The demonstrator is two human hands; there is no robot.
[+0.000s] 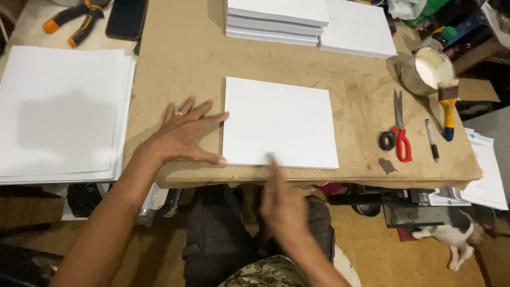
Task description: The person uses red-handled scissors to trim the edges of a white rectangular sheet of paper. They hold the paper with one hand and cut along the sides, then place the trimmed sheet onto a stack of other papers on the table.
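A white square board lies flat on the brown worktable, near its front edge. My left hand rests flat on the table with fingers spread, thumb and forefinger touching the board's left edge; a ring shows on one finger. Blurred with motion, my right hand sits just below the board's front edge with its fingers extended and nothing in it.
A stack of white sheets lies at left. More white boards are stacked at the back. At right sit red-handled scissors, a pen, a brush and a glue tin. Pliers lie at far left. A small animal is on the floor.
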